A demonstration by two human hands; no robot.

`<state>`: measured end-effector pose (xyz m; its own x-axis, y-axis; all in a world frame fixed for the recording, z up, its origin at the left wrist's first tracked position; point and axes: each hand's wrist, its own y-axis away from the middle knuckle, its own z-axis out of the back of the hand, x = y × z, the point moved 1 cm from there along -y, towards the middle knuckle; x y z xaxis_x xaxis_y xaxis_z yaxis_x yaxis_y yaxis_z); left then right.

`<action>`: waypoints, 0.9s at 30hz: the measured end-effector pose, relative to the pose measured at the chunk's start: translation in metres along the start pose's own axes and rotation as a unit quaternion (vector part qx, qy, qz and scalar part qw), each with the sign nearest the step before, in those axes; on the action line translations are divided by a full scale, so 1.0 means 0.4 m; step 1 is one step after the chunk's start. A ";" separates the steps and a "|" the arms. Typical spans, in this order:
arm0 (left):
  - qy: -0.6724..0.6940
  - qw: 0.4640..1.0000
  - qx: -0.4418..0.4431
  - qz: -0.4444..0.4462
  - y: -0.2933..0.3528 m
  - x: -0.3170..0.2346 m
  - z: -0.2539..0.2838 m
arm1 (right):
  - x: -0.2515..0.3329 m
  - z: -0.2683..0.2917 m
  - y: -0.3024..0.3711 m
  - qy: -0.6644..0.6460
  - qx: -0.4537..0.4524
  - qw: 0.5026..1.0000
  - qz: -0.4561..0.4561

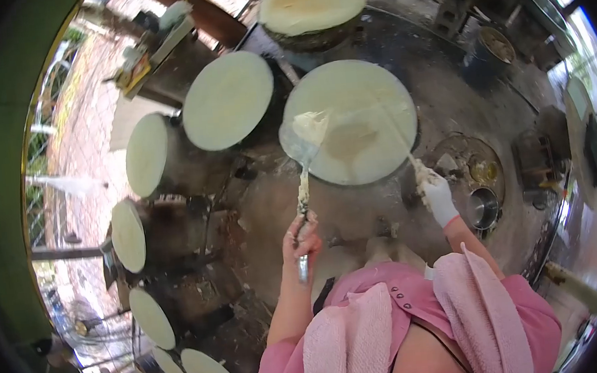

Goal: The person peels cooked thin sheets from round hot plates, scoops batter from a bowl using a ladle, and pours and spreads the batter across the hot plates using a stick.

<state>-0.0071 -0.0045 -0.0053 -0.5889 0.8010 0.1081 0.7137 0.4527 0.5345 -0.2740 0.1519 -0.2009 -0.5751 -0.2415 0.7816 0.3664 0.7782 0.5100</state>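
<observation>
Right before me stands a large round griddle (375,87), its top pale with a darker, wet-looking patch near the front. My left hand (301,237) is bare and closed round the handle of a long-handled scoop (298,148). Soft, whitish batter or dough (311,126) lies on its broad head, over the griddle's left part. In a white glove, my right hand (439,199) grips the batter-smeared end of a long thin stick (400,132), which slants across the right part of the griddle. Whether stick or scoop touches the surface, I cannot tell.
More pale round discs curve round my left, one of them (228,100) close to the griddle, and another (312,4) stands behind it. By my right hand, a round tray (460,145) holds a metal pot (484,208) and a yellowish bowl (484,171). A bucket (489,56) stands farther right.
</observation>
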 end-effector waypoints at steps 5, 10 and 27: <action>-0.230 0.963 0.021 -0.139 -0.192 0.050 -0.040 | 0.192 0.097 -0.165 0.377 0.114 0.913 0.104; -0.172 0.966 0.055 -0.185 0.049 -0.062 0.025 | 0.111 0.137 -0.127 0.225 -0.086 0.959 0.149; 0.025 0.788 -0.185 -0.587 0.718 -0.256 0.479 | -0.075 -1.425 -0.215 0.374 0.444 0.811 -0.073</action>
<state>0.3308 0.1187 -0.0235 -0.7817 -0.1051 -0.6148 -0.4874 0.7180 0.4970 0.1285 -0.2381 -0.0634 0.1605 -0.3947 0.9047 -0.5275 0.7404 0.4166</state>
